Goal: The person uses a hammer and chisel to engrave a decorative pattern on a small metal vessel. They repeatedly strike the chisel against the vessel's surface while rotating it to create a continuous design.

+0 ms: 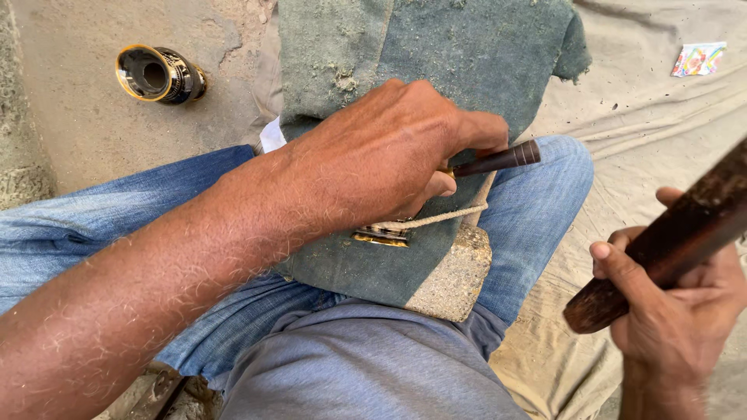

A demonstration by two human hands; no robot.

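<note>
My left hand (389, 155) reaches across my lap and grips a dark, thin chisel-like tool (502, 159) whose end sticks out to the right. Its fingers also press down on a small gold-and-black metal piece (381, 235), mostly hidden under the hand. The piece lies on a green-grey cloth (436, 54) over a rough stone block (455, 280), with a pale cord (443, 218) running across it. At the right, my right hand (677, 299) holds a thick dark wooden stick (669, 241) raised above the ground.
A second gold-and-black cylindrical piece (159, 75) lies on the sandy ground at upper left. A beige sheet (646, 117) covers the ground on the right, with a small colourful wrapper (698, 59) on it. My legs in blue jeans (537, 218) frame the block.
</note>
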